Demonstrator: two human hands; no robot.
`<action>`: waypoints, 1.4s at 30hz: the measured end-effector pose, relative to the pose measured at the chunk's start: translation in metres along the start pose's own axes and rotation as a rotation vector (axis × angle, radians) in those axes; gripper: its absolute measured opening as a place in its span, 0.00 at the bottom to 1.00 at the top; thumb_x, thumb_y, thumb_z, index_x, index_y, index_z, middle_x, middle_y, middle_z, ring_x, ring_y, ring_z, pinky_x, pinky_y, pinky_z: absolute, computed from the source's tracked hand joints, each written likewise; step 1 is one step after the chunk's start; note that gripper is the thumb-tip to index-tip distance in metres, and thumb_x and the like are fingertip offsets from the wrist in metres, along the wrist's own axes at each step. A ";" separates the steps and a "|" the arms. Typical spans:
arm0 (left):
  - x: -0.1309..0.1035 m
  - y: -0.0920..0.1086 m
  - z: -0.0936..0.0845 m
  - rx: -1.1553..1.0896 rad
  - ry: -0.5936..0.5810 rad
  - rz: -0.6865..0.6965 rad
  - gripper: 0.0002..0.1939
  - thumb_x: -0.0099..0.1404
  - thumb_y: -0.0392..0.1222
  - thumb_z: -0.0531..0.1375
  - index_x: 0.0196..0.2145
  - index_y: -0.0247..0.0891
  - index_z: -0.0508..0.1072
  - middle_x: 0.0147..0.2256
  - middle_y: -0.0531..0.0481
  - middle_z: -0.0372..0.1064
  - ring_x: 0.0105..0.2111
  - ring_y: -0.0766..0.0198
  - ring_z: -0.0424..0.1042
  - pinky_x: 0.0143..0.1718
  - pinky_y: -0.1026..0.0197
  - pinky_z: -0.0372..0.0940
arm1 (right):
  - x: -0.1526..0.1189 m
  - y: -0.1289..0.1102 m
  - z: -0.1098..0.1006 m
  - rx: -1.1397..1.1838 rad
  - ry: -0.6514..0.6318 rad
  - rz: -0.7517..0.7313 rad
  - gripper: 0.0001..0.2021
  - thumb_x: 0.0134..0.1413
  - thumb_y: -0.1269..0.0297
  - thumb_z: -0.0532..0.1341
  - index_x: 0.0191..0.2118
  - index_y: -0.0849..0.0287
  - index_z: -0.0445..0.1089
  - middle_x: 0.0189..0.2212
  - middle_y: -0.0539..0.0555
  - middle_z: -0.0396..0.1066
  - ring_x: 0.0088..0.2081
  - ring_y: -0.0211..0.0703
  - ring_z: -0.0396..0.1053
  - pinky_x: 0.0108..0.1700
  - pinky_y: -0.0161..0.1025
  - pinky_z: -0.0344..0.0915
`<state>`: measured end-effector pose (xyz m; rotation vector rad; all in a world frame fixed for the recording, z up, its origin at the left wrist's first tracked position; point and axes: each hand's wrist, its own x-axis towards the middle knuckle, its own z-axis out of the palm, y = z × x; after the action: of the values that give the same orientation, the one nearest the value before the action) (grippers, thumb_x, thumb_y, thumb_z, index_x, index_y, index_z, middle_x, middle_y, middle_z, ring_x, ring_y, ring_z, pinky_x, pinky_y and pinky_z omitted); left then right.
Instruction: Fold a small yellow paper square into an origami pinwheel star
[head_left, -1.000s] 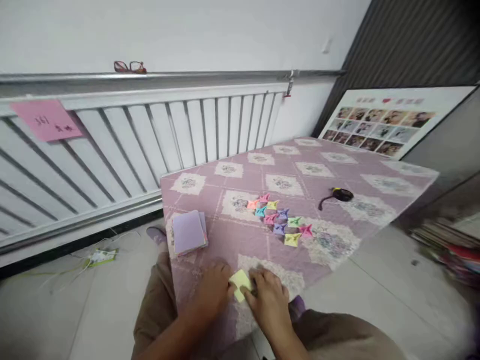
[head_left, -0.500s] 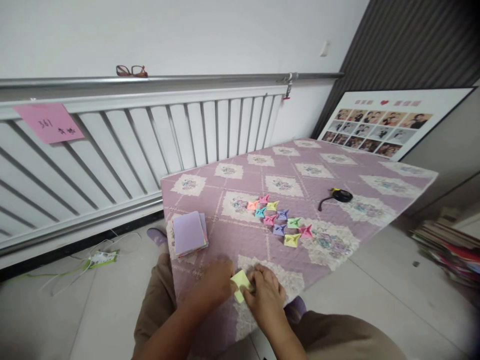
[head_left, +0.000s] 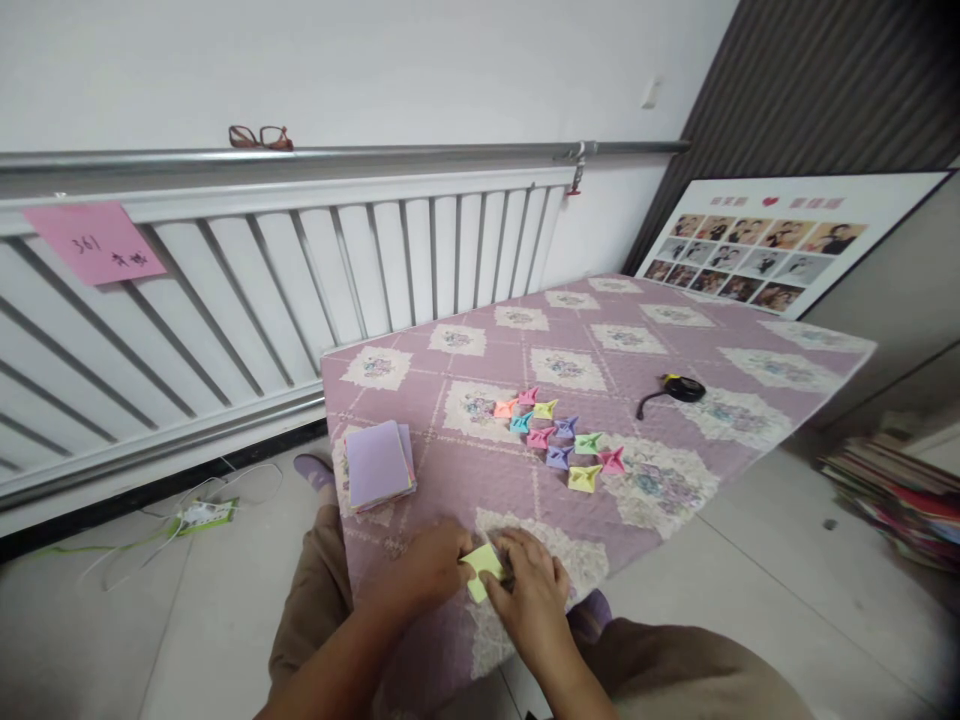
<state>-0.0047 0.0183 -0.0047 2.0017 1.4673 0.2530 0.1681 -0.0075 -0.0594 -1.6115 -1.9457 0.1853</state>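
My left hand (head_left: 421, 568) and my right hand (head_left: 529, 592) meet over a small yellow folded paper (head_left: 481, 567) at the near edge of the table with a purple patterned cloth (head_left: 600, 360). Both hands pinch the paper between fingertips, which cover part of it. A stack of square paper sheets (head_left: 377, 464), purple on top, lies to the left of my hands. Beyond my hands sits a cluster of several small folded paper pieces (head_left: 559, 437) in pink, blue, yellow, green and purple.
A black tape measure (head_left: 679, 388) lies on the cloth at the right. A white radiator (head_left: 300, 270) with a pink note (head_left: 94, 241) runs along the wall; glasses (head_left: 260, 136) rest on its rail. A photo board (head_left: 765, 245) leans at back right, stacked books (head_left: 892, 490) on the floor.
My hands have stayed over the yellow paper, fingers shifting slightly as they work it. The view has steadied and sharpened; nothing else on the table has moved.
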 end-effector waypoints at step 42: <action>-0.047 -0.001 0.040 0.118 0.347 -0.143 0.07 0.65 0.38 0.56 0.29 0.41 0.70 0.34 0.50 0.69 0.39 0.57 0.65 0.44 0.52 0.55 | -0.011 0.005 -0.014 0.016 -0.061 -0.204 0.08 0.59 0.61 0.57 0.28 0.53 0.67 0.40 0.53 0.72 0.51 0.53 0.65 0.50 0.51 0.61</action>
<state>-0.0022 -0.0390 -0.0269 2.0050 1.8711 0.4815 0.1810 -0.0198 -0.0540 -1.4008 -2.1346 0.1690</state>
